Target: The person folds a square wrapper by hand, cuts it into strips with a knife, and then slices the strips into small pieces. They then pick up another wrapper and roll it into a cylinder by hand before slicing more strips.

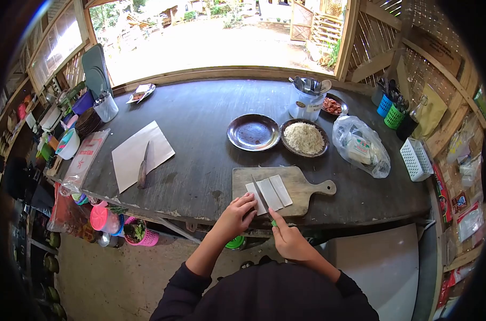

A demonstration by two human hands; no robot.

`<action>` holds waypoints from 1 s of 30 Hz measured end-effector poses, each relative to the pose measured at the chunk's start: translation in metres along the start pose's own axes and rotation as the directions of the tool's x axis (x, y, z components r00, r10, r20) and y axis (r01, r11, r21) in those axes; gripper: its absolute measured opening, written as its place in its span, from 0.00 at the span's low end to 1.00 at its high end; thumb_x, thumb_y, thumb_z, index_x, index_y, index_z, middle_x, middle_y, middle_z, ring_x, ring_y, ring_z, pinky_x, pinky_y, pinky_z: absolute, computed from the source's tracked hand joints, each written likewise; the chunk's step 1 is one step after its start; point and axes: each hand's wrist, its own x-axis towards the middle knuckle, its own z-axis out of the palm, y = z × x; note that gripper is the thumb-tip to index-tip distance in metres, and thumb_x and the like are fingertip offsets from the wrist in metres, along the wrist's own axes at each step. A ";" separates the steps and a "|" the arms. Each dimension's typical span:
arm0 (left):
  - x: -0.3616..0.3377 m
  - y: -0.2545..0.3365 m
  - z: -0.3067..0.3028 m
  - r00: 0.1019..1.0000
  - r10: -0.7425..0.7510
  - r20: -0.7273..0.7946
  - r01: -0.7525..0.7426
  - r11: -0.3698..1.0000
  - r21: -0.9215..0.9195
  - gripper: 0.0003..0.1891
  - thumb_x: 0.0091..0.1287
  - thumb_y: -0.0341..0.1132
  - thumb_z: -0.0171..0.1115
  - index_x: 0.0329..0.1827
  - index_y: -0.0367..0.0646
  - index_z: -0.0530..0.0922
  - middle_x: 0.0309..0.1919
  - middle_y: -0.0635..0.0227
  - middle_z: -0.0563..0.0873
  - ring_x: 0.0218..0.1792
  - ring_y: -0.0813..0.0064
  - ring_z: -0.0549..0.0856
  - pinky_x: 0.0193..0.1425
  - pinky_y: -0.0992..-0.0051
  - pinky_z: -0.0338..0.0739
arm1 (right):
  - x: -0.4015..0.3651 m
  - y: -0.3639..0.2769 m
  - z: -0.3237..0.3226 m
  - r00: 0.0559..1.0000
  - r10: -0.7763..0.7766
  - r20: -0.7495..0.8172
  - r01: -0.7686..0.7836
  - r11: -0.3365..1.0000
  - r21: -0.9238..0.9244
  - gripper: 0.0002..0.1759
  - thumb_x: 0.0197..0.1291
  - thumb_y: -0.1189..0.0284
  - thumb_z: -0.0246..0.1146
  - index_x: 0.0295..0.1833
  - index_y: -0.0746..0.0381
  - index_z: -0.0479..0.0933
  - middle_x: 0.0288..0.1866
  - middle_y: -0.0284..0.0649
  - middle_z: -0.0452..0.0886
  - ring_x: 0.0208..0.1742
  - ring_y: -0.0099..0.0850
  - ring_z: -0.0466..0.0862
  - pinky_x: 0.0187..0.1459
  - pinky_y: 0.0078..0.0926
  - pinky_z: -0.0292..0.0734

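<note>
My right hand (pixel 289 241) is closed round the green handle of a kitchen knife (pixel 261 195). Its blade lies along a cut in a pale, flat slab of food (pixel 270 196) whose exact kind I cannot make out. Strips of the slab lie side by side to the right of the blade. My left hand (pixel 236 215) has its fingers bent and close together, holding down the slab's left part. Under the slab is a wooden cutting board (pixel 299 179), its handle pointing right, near the table's front edge.
Behind the board stand a dark plate (pixel 253 132) and a plate of pale crumbly food (pixel 304 138). A plastic bag (pixel 360 147) lies to the right, by a white basket (pixel 415 159). A second knife (pixel 144 166) rests on brown paper (pixel 126 158) at left. Utensils fill a bucket (pixel 306 101).
</note>
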 end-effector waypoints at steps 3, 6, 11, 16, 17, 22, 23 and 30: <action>0.000 -0.001 0.001 1.000 0.016 -0.014 -0.016 1.000 0.013 0.18 0.63 0.30 0.64 0.56 0.36 0.78 0.60 0.51 0.78 0.66 0.52 0.73 0.69 0.60 0.66 | 0.002 0.004 0.004 1.000 -0.009 0.007 0.009 0.999 -0.037 0.32 0.67 0.72 0.50 0.76 0.59 0.53 0.22 0.63 0.77 0.28 0.61 0.80 0.35 0.52 0.73; 0.000 -0.001 0.002 1.000 0.024 -0.019 -0.024 1.000 0.006 0.17 0.63 0.30 0.64 0.55 0.36 0.78 0.60 0.52 0.78 0.66 0.52 0.73 0.70 0.60 0.65 | 0.003 0.013 0.011 0.999 -0.047 -0.002 0.047 0.999 -0.012 0.32 0.67 0.72 0.50 0.76 0.59 0.53 0.22 0.63 0.76 0.28 0.61 0.80 0.35 0.54 0.73; -0.001 0.000 0.003 0.999 0.030 -0.022 -0.029 0.999 0.035 0.17 0.64 0.33 0.63 0.55 0.37 0.78 0.61 0.52 0.77 0.66 0.53 0.72 0.70 0.57 0.64 | 0.004 0.013 0.016 1.000 -0.016 -0.017 0.016 1.000 0.002 0.32 0.67 0.72 0.50 0.76 0.59 0.52 0.22 0.63 0.76 0.28 0.62 0.79 0.36 0.56 0.72; -0.002 -0.005 0.005 0.999 0.043 -0.017 -0.042 0.998 0.045 0.17 0.64 0.33 0.63 0.55 0.38 0.78 0.61 0.52 0.77 0.67 0.54 0.72 0.70 0.57 0.64 | 0.005 0.017 0.019 1.000 -0.004 0.011 0.005 0.999 -0.054 0.33 0.66 0.71 0.51 0.76 0.58 0.51 0.23 0.63 0.77 0.28 0.62 0.80 0.36 0.58 0.73; -0.002 -0.005 0.005 0.999 0.051 -0.018 -0.050 0.998 0.043 0.17 0.64 0.33 0.63 0.55 0.38 0.78 0.61 0.52 0.77 0.67 0.54 0.72 0.69 0.57 0.64 | 0.004 0.016 0.019 1.000 -0.002 0.014 0.004 0.995 -0.099 0.34 0.66 0.70 0.51 0.76 0.58 0.51 0.23 0.63 0.77 0.28 0.62 0.80 0.37 0.59 0.73; -0.003 -0.001 0.004 0.999 0.041 -0.018 -0.040 0.998 0.053 0.16 0.64 0.32 0.62 0.54 0.38 0.77 0.61 0.52 0.77 0.67 0.54 0.71 0.70 0.57 0.64 | 0.006 0.015 0.020 1.000 0.004 0.021 0.000 0.983 -0.181 0.35 0.65 0.70 0.52 0.75 0.58 0.50 0.22 0.62 0.78 0.28 0.62 0.80 0.36 0.60 0.74; -0.003 -0.001 0.005 0.999 0.040 -0.017 -0.039 0.998 0.057 0.16 0.65 0.32 0.62 0.54 0.37 0.77 0.61 0.52 0.77 0.67 0.54 0.71 0.70 0.58 0.64 | 0.006 0.015 0.021 1.000 0.006 0.021 -0.002 0.982 -0.190 0.35 0.65 0.70 0.52 0.75 0.59 0.50 0.22 0.62 0.77 0.27 0.61 0.80 0.35 0.59 0.74; -0.003 0.003 0.007 1.000 0.009 -0.019 -0.008 0.999 0.050 0.15 0.66 0.32 0.61 0.54 0.36 0.77 0.61 0.52 0.77 0.67 0.52 0.72 0.69 0.58 0.64 | 0.007 0.013 0.018 0.999 -0.016 0.031 0.022 0.973 -0.228 0.35 0.64 0.71 0.52 0.75 0.62 0.50 0.19 0.61 0.76 0.25 0.60 0.80 0.32 0.58 0.74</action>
